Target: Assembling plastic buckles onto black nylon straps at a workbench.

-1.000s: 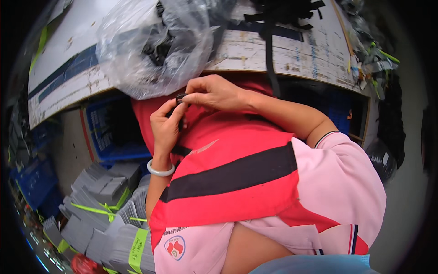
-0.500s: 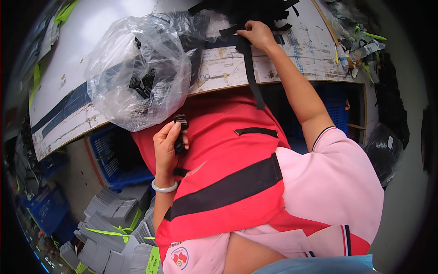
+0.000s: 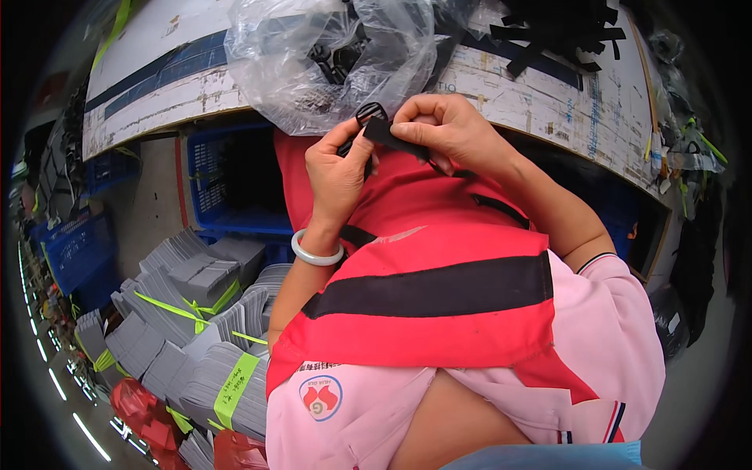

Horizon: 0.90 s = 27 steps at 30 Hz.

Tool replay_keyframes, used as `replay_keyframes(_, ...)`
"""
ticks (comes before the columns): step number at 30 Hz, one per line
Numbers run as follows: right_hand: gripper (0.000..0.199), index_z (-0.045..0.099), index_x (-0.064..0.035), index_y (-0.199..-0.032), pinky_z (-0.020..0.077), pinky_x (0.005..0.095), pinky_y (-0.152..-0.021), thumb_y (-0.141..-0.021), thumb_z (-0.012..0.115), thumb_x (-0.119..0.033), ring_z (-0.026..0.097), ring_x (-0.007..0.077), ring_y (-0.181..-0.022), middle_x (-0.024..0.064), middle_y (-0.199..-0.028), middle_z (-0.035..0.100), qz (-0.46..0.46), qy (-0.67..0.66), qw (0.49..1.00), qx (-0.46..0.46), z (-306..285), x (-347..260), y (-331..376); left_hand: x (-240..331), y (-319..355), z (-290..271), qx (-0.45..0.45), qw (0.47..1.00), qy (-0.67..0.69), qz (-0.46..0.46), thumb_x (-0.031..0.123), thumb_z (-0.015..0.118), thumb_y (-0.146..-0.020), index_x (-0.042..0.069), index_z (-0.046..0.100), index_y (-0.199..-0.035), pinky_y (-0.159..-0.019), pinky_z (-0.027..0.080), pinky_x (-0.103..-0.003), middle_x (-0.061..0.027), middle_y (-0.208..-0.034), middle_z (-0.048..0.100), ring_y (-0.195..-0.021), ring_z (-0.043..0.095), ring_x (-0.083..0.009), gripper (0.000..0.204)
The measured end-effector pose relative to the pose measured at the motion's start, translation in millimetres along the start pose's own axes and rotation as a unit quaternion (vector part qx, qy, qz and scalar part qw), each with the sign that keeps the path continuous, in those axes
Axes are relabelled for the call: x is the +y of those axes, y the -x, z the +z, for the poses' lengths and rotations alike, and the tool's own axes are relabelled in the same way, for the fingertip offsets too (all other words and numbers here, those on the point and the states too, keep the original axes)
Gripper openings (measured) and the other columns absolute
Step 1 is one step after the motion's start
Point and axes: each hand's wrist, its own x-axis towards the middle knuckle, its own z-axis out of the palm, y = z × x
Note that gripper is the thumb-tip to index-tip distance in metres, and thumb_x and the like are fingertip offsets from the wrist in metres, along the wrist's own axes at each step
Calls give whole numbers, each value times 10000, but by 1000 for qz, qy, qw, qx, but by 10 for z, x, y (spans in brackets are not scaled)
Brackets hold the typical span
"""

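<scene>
Head view: open room lies over our red apron (image 3: 423,341), up to the front edge of the table (image 3: 172,106). Above the apron, our left hand (image 3: 333,172) pinches a black buckle (image 3: 372,112); our right hand (image 3: 462,137) pinches a black strap (image 3: 395,141). The 2 parts overlap in view; we cannot tell whether they touch. Our grip hides the buckle's lower part. Beyond, a clear plastic bag (image 3: 274,70) overhangs the edge, blocking space ahead of our left hand. Farther right, a strap pile (image 3: 560,27) is cut off above.

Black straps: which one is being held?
The strap pinched in the right hand, its end near the black buckle; the other straps lie heaped on the table.
</scene>
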Motion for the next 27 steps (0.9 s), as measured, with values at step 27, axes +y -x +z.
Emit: replay_keyframes(27, 139, 637, -10, -921, 450, 206, -608, -880, 683, -134, 562, 90, -701, 31, -889, 565, -271, 114, 952, 84, 274, 428, -269, -89, 34, -164, 7, 983, 172, -68, 142, 632, -927, -45, 652, -1042, -439, 430, -212, -65, -687, 631, -501, 547, -91, 220)
